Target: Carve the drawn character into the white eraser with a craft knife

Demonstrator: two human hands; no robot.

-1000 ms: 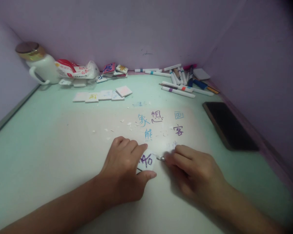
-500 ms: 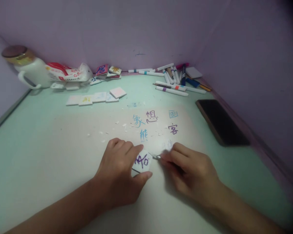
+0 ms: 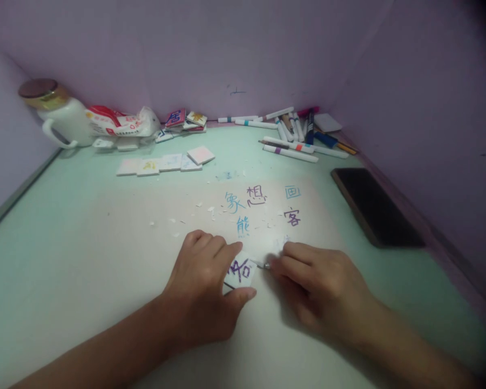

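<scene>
My left hand (image 3: 204, 289) grips a small white square tile (image 3: 240, 272) with a purple character on it, pinned between fingers and thumb on the pale green table (image 3: 65, 243). My right hand (image 3: 319, 286) is closed around a thin tool with a metal tip (image 3: 263, 265), and the tip touches the tile's right edge. Cut-out coloured characters (image 3: 259, 205) lie flat on the table just beyond both hands. Small white scraps (image 3: 178, 220) are scattered to their left.
A row of blank tiles (image 3: 166, 161) and a stack of coloured ones (image 3: 184, 120) lie at the back. Several marker pens (image 3: 295, 135) sit back right. A dark slab (image 3: 375, 205) lies at the right. A white jug (image 3: 60, 116) and a packet (image 3: 119, 123) stand back left.
The view has swung slightly left, then back. Both hands stay on the tile and tool, with the tip shifting only a little along the tile's edge.
</scene>
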